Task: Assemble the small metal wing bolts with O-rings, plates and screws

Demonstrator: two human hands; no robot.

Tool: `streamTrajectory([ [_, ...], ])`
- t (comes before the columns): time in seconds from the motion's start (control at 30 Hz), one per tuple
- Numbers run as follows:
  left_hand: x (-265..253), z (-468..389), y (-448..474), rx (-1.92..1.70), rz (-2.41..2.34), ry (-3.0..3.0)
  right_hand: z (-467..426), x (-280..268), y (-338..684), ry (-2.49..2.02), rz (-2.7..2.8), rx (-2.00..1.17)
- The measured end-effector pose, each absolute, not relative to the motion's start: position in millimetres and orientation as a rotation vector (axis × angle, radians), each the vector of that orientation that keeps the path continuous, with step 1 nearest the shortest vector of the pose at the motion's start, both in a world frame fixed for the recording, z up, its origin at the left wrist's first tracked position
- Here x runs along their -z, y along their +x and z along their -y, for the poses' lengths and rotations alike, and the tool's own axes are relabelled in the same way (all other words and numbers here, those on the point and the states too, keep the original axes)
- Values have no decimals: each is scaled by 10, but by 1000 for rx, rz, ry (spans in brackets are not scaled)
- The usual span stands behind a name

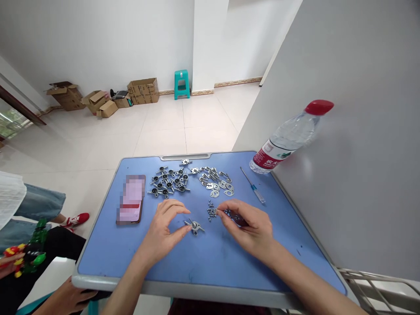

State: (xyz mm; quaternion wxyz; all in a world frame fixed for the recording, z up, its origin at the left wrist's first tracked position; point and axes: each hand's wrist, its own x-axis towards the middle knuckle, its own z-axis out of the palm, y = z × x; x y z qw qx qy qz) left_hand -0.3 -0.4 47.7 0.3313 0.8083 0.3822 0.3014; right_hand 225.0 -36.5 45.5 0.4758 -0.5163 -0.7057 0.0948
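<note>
Blue tabletop (210, 267), tiled floor (160, 135) — left hand (161, 228), fingers parted; right hand (251, 225), fingertips pinched — hold unclear.

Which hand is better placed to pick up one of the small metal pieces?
The right hand, probably: it is already at the small metal pieces, whereas the left hand is farther off, beside a single metal assembly.

White walls (98, 43) rise behind a pale tiled floor (164, 135); a patterned skirting strip (238, 82) runs along their base; open cardboard boxes (143, 92) and a teal stool (181, 78) stand near them; a smooth grey panel (357, 188) rises beside the blue-topped counter (183, 269).
</note>
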Motion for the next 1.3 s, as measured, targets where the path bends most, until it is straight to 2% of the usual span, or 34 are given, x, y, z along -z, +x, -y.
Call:
streamTrajectory([
  [0.4, -409, 19, 91, -462, -952, 2315, 330, -374, 2298, -1126, 2091, -440],
  [1.3, -323, -12, 156, -470, -919, 2327, 306, -152, 2222, -1157, 2310, -428],
])
